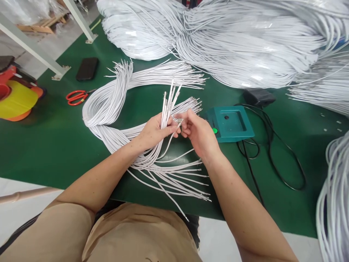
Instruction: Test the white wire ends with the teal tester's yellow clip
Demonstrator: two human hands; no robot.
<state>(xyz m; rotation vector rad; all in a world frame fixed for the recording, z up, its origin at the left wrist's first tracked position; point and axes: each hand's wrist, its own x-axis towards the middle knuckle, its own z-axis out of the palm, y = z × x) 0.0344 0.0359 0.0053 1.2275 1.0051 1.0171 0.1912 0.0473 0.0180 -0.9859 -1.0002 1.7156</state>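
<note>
My left hand (156,133) is closed around a small bunch of white wires (167,109), whose ends point up and away from me. One wire end (179,123) leans to the right of this bunch, by my left thumb. Close against it, my right hand (197,131) has its fingers curled at that end; the exact contact is partly hidden. Under both hands lies a looped bundle of white wires (105,98). Its loose ends (188,178) fan out to the right, near the front edge of the green table (40,149).
Right of my hands sits a teal device (231,123) with a lit green button and black cables (272,160). Large wire bundles (245,47) fill the back. Red-handled scissors (77,97), a black phone-like object (87,69) and a yellow tape roll (20,98) lie left.
</note>
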